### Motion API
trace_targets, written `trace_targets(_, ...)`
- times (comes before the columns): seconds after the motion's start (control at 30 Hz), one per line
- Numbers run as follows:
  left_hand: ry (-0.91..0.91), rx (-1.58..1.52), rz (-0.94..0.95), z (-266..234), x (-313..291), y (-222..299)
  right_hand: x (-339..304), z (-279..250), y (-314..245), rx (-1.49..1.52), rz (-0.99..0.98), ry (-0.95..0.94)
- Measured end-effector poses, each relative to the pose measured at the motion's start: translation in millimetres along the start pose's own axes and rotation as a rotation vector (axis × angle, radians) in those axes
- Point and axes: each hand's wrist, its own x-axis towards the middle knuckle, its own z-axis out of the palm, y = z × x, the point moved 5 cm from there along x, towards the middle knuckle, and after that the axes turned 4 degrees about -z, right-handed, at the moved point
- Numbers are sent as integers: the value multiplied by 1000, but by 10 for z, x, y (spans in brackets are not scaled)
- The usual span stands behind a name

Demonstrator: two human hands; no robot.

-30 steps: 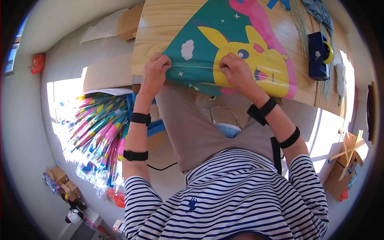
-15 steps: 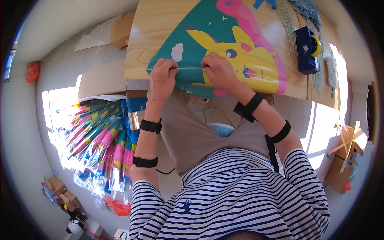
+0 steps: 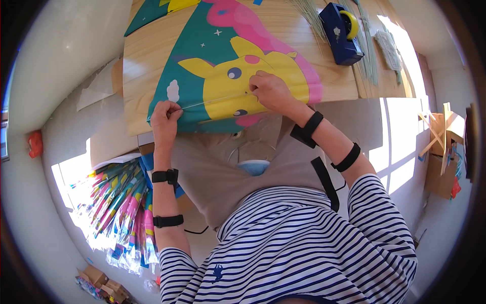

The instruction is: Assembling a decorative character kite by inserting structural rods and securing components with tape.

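Note:
A printed plastic sheet [image 3: 190, 76], teal with a yellow cartoon figure and a pink border, lies on the table with its near edge over my lap. My left hand [image 3: 164, 121] pinches it near its left corner. Over the yellow figure, my right hand [image 3: 271, 91] is closed, fingertips together at the sheet. Between both hands runs a thin pale straight line [image 3: 215, 101]; whether it is a rod or a fold edge I cannot tell. Below that line, part of the print shows as a turned-over strip. The right fingertips are partly hidden.
On the wooden table [image 3: 334, 83], a navy tape dispenser [image 3: 338, 35] with a yellow roll stands at right, beside thin pale sticks [image 3: 311, 17] and a clear plastic box [image 3: 389, 49]. Another printed sheet [image 3: 147, 17] lies far left. Plastic-wrapped colourful bundles [image 3: 119, 202] are piled at lower left.
My right hand has moved away from the left one, rightward along the pale line, so the gap between them is wider. My left hand stays at the left corner. The view has shifted.

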Motion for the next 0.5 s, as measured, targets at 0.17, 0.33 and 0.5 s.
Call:
trace_targets(0.17,-13,-35,-6,2,13,-60,-256,-451,541,66,157,-35)
trace_targets(0.33,3,-35,-28,-9,-2,-153,-339,-634,754,41,286,-46)
trace_targets(0.5,8,-36,-26,-8,37,-55,-431,-792,1037,-168,414,33)
